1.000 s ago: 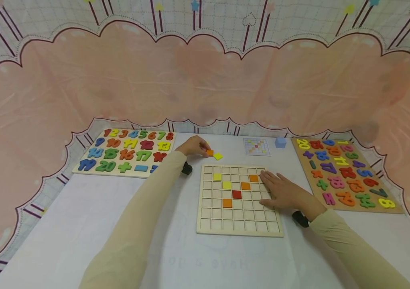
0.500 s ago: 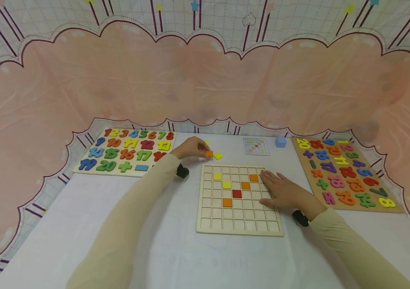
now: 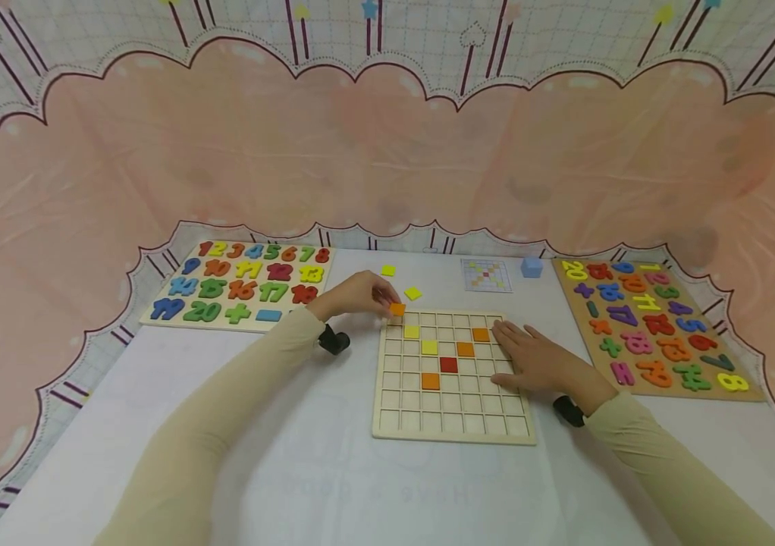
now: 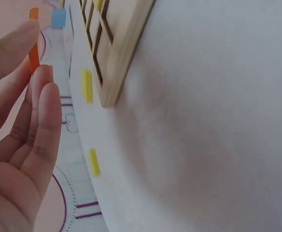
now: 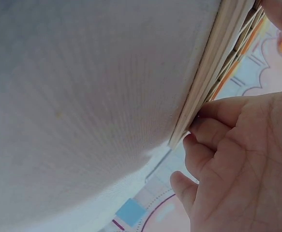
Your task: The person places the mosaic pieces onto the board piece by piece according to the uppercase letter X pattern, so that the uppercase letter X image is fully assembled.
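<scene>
My left hand (image 3: 359,294) pinches an orange square tile (image 3: 397,309) between thumb and fingertips, just over the far left corner of the wooden grid board (image 3: 456,426). In the left wrist view the orange tile (image 4: 34,43) is seen edge-on, raised above the table. My right hand (image 3: 539,362) rests with its fingers spread on the board's right edge. Set in the board's cells are two yellow tiles (image 3: 429,347), one red tile (image 3: 449,365) and several orange tiles (image 3: 465,349). Two loose yellow tiles (image 3: 412,293) lie on the table behind the board.
A number puzzle board (image 3: 237,288) lies at the back left, and another number board (image 3: 660,334) at the right. Behind the grid board are a pattern card (image 3: 486,275) and a blue cube (image 3: 531,268). A printed cloth (image 3: 387,152) hangs behind the table.
My left hand has lifted the orange tile from beside the yellow tiles and brought it nearer, to the board's far left corner. The farther yellow tile is uncovered. My right hand stays put.
</scene>
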{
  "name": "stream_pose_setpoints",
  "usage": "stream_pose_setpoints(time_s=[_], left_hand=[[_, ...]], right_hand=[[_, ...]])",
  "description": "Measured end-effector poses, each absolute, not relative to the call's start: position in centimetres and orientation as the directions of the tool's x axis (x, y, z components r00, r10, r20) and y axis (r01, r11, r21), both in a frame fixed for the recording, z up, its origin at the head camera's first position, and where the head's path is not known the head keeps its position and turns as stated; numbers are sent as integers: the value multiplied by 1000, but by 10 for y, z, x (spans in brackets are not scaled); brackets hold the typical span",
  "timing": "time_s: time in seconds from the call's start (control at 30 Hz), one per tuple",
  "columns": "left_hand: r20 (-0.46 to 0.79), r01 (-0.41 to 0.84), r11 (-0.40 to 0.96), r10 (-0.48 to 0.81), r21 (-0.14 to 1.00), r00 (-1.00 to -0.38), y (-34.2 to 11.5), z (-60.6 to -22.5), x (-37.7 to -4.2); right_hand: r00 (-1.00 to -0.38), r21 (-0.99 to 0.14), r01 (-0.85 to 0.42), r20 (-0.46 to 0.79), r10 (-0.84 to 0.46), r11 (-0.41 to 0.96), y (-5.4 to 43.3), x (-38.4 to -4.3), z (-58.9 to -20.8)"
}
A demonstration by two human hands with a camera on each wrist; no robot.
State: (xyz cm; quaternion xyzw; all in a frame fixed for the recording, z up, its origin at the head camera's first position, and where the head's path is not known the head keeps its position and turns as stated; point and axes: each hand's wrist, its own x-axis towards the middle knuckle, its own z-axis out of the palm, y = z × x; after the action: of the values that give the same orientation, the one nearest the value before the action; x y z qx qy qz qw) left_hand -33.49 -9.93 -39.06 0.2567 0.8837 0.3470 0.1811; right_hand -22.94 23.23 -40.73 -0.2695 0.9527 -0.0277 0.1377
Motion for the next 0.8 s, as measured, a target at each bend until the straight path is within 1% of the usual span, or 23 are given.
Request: stream_pose_setpoints(time_s=[0.3,0.53,0.8], left_hand=[[-110,399,558,669,728,-735,-98,-387,-300],[-124,386,550,677,740,-725,-92,-385,-273],[-131,421,538,715,730,-687,-85,-389,-251]], right_hand=[[-818,-117,-508,-245,-521,853,233,-230,-407],[-817,-110,-511,-245,-522,852,234,-231,-410],[-816,-114,-514,-240,-525,850,233,-230,-407]])
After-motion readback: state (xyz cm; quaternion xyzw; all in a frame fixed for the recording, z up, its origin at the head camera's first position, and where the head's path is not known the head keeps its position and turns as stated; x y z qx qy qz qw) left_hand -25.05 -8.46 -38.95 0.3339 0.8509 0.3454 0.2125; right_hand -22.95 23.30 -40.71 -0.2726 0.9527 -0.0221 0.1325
